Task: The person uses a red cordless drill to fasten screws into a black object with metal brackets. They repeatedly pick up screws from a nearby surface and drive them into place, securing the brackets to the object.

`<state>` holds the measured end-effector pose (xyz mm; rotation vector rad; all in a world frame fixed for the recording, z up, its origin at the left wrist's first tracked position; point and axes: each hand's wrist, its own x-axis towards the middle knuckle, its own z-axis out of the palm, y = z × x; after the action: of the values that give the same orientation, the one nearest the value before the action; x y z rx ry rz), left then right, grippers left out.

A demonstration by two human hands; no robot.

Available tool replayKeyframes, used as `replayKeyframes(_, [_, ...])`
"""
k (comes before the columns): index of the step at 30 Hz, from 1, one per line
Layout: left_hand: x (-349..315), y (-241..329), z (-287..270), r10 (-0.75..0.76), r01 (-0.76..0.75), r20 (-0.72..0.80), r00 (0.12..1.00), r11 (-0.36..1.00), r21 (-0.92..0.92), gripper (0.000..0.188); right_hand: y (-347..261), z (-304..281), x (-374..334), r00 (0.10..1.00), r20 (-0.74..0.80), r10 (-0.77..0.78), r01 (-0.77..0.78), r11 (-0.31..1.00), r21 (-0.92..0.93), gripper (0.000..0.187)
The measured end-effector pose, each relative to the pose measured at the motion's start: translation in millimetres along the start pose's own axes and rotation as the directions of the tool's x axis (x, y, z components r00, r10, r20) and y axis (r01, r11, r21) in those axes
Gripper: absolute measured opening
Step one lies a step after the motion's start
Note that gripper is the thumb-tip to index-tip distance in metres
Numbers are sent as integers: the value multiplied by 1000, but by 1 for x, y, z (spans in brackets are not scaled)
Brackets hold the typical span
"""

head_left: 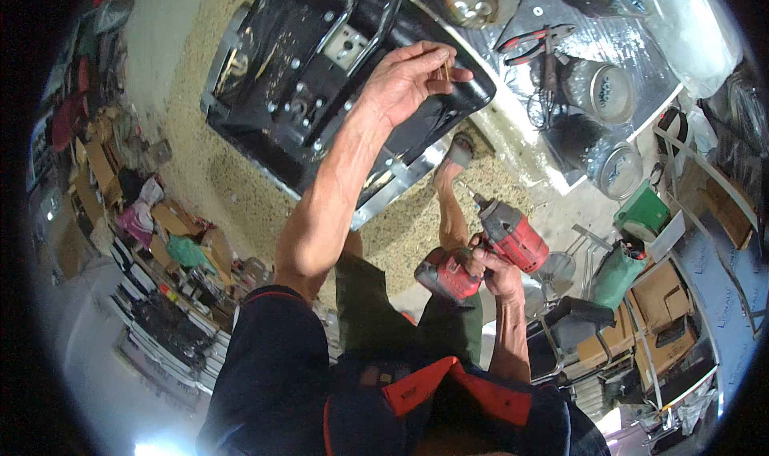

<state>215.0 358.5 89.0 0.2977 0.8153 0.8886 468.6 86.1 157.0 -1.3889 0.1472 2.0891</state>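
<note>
My right hand (498, 273) is wrapped round the handle of a red and black cordless impact driver (513, 236). The driver's battery points left and its long bit points up and to the left. Over the right end of a black padded chair part (280, 72), my left hand (404, 81) is raised with curled fingers. Thumb and fingertips come together there on something small that I cannot make out. On the chair part sit a light metal plate (346, 46), bent metal tubes (390, 12) and several bolt heads.
A plastic-covered table (513, 116) at the upper right carries red-handled pliers (529, 44), scissors (541, 96), a round container of washers (479, 1) and round containers of screws (610, 94). My sandalled foot (458, 153) is below its edge. Cardboard (661, 296) lies at right; clutter lines the left.
</note>
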Motion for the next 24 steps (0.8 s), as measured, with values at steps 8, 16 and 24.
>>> replayKeyframes(8, [-148,-40,-70,-121,52,-328,937,976,-212,11,38,56,10,997,9,73,-71,984,-165,28])
replayKeyframes(16, [-269,-73,-121,-87,-75,-454,887,942,-327,12,108,104,18,984,10,176,-157,900,-407,26])
replayKeyframes(24, [-327,-93,-150,-251,-90,-520,816,834,-544,12,175,117,19,998,14,-58,41,487,-873,30])
